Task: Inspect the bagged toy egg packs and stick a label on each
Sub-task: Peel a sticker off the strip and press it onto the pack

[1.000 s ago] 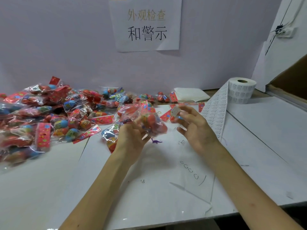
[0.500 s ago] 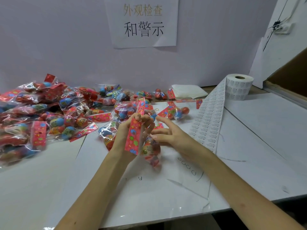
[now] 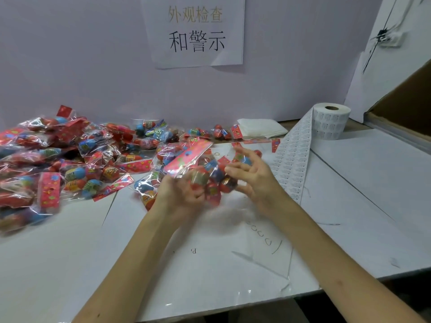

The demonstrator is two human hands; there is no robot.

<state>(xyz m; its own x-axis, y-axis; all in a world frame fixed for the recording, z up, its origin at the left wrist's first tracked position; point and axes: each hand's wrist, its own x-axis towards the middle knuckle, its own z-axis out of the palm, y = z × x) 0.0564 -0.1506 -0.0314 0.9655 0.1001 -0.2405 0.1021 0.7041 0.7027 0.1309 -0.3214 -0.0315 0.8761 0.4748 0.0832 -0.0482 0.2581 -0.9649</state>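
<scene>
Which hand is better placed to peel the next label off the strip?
Right, probably. The right hand has relaxed, spread fingers and sits just beside the label strip. The left hand is busy holding the egg pack and is farther from the strip.

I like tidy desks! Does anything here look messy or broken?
The white sheet covering the table looks torn at its front edge, with pen scribbles nearby. A long loose strip trails from the white roll of paper labels across the table.

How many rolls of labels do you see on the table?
1. The label roll stands at the back right of the table, its strip unrolled toward the right hand. No other shows.
</scene>
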